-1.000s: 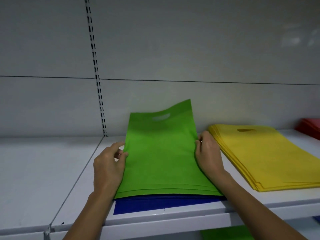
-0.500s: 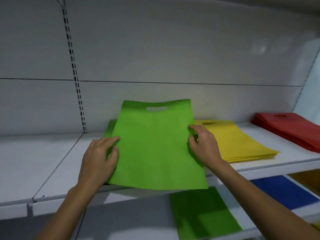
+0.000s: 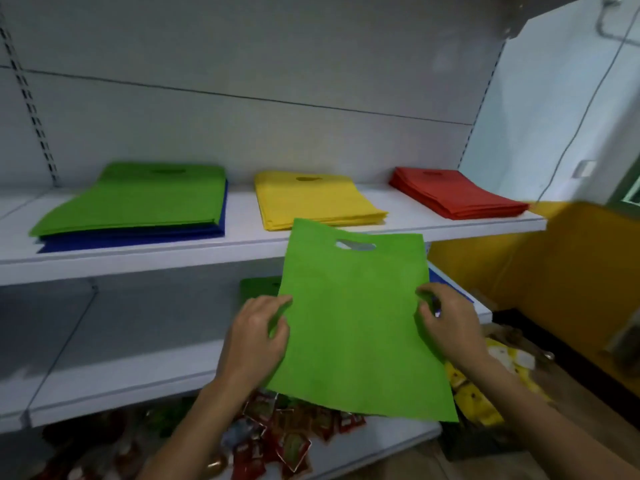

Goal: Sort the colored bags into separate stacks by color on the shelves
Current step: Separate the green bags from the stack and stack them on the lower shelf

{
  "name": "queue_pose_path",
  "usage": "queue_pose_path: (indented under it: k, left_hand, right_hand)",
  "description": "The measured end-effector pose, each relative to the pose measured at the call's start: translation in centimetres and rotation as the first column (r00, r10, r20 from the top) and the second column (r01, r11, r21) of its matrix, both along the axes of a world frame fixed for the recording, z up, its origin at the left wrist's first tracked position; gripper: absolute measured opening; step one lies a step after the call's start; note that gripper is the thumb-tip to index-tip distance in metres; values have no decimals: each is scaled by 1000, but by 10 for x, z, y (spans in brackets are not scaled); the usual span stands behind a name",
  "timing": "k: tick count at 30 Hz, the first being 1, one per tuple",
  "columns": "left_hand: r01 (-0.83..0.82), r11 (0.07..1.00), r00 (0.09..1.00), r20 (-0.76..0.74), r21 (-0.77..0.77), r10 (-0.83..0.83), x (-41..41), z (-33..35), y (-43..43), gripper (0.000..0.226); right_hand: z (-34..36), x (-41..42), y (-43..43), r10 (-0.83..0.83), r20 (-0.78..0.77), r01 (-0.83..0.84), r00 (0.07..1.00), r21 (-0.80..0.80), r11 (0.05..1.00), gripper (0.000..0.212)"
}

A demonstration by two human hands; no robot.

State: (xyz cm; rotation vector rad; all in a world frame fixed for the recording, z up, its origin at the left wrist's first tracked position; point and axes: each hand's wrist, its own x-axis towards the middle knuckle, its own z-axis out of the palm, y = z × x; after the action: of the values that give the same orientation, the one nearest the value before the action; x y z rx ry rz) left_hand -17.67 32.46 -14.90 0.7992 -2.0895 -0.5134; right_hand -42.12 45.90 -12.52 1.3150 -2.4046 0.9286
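I hold one flat green bag point(image 3: 356, 320) in the air in front of the lower shelf, handle hole away from me. My left hand point(image 3: 256, 341) pinches its left edge and my right hand point(image 3: 450, 327) pinches its right edge. On the upper shelf point(image 3: 242, 247) lies a mixed stack at the left, green bags point(image 3: 138, 199) on top of blue bags point(image 3: 131, 237). A yellow stack point(image 3: 315, 199) lies at its middle and a red stack point(image 3: 457, 195) at its right. Behind the held bag, a green stack point(image 3: 258, 289) and a blue bag point(image 3: 438, 275) show on the lower shelf point(image 3: 121, 368).
Snack packets point(image 3: 277, 438) fill the bottom shelf, and yellow packets point(image 3: 478, 400) lie to the right of it. An orange wall point(image 3: 571, 271) stands at the right. A perforated upright point(image 3: 27, 98) runs up the shelf's back panel at the left.
Both hands lifted the top green bag off the mixed stack and carried it right and down, off the upper shelf. My view swung right and dropped.
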Motion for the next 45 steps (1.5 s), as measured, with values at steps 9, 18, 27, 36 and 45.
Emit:
queue_pose_path:
  k: [9, 18, 27, 36, 45]
  left_hand:
    - [28, 965, 991, 116, 262, -60, -20, -92, 43, 35]
    - [-127, 954, 914, 405, 273, 6, -12, -158, -59, 55]
    - [-273, 947, 848, 506, 167, 155, -56, -218, -182, 61]
    - [-345, 937, 719, 658, 59, 223, -67, -245, -209, 51]
    - [-231, 966, 889, 429, 114, 162, -60, -135, -138, 44]
  right_hand:
    - [-64, -34, 29, 2, 68, -17, 998, 225, 974, 27]
    - [-151, -30, -113, 160, 202, -223, 966, 338, 914, 48]
    - [-216, -61, -257, 205, 93, -225, 974, 469, 854, 61]
    - [-258, -74, -290, 121, 41, -115, 992, 695, 710, 48]
    - [-137, -66, -193, 127, 44, -133, 991, 419, 898, 47]
